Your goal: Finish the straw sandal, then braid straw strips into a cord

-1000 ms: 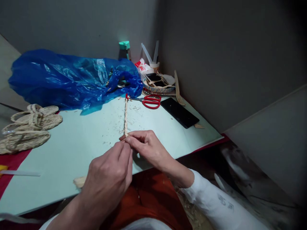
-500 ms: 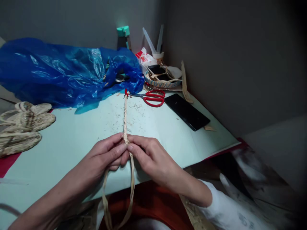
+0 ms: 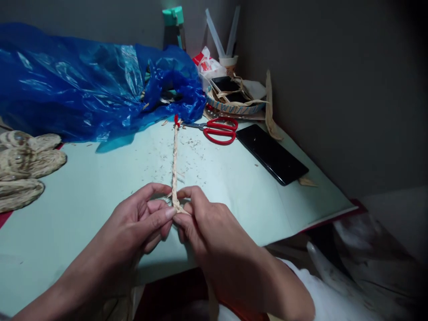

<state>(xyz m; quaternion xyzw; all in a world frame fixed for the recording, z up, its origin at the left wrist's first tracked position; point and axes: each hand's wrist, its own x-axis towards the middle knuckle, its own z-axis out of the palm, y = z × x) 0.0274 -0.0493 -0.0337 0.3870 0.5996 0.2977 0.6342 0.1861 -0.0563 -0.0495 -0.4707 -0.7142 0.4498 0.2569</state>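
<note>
A thin braided straw cord (image 3: 174, 160) runs straight along the pale green board (image 3: 100, 187), its far end tied with a red bit near the blue bag. My left hand (image 3: 143, 218) and my right hand (image 3: 200, 223) meet at the cord's near end. Both pinch the loose straw strands there with thumb and fingers closed. The strands below my hands are mostly hidden behind my wrists.
A crumpled blue plastic bag (image 3: 83, 84) fills the back left. Coils of braided straw (image 3: 23, 165) lie at the left edge. Red scissors (image 3: 219, 130), a black phone (image 3: 271, 154), a small basket (image 3: 234, 100) and a green-capped bottle (image 3: 174, 26) stand at the back right by the wall.
The view has tipped down and moved closer. My hands have shifted a little on the cord's near end, and the hanging strands have slipped out of sight beneath them.
</note>
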